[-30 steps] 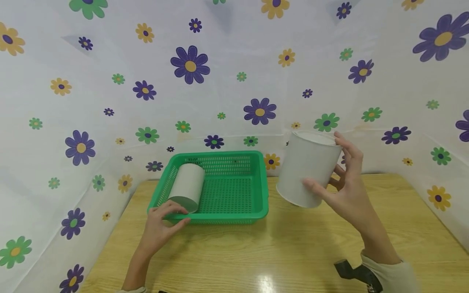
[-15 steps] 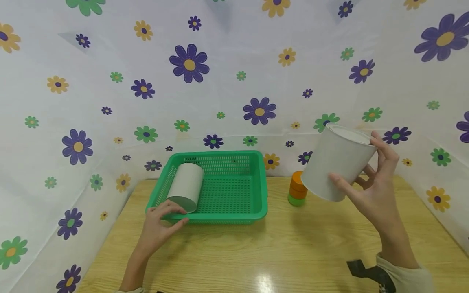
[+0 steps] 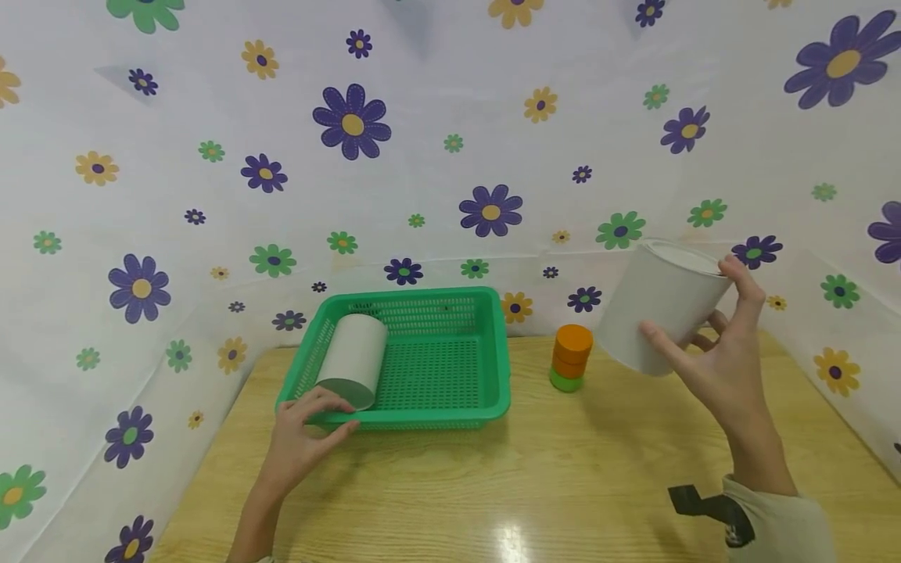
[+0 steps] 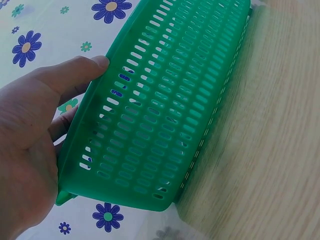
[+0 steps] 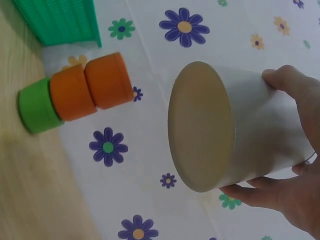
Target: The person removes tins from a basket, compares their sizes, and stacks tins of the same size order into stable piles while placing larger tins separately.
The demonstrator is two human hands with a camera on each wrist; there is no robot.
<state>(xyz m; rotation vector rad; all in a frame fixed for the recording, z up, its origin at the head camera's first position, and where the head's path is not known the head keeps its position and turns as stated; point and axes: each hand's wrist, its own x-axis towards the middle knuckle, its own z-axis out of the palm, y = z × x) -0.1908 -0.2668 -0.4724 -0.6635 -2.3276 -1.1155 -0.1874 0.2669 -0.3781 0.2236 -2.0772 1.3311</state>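
My right hand (image 3: 690, 305) holds a white paper tub (image 3: 658, 301) tilted in the air above the table's right side, thumb on one side and fingers on the other. In the right wrist view my right hand (image 5: 260, 135) grips the tub (image 5: 210, 125), whose closed flat end faces the camera. On the table to the left of the tub stands a small stack of two orange pieces on a green one (image 3: 570, 358) (image 5: 75, 92). My left hand (image 3: 317, 422) (image 4: 80, 95) grips the front left rim of a green mesh basket (image 3: 436, 367) (image 4: 165, 110). A second white tub (image 3: 349, 360) lies on its side in the basket.
The wooden table (image 3: 493, 485) (image 4: 270, 125) is walled on three sides by a white cloth with flowers (image 3: 422, 156). A corner of the basket (image 5: 60, 20) shows in the right wrist view.
My right hand has carried the white tub to the right, uncovering the orange and green stack on the table. The left hand stays on the basket rim.
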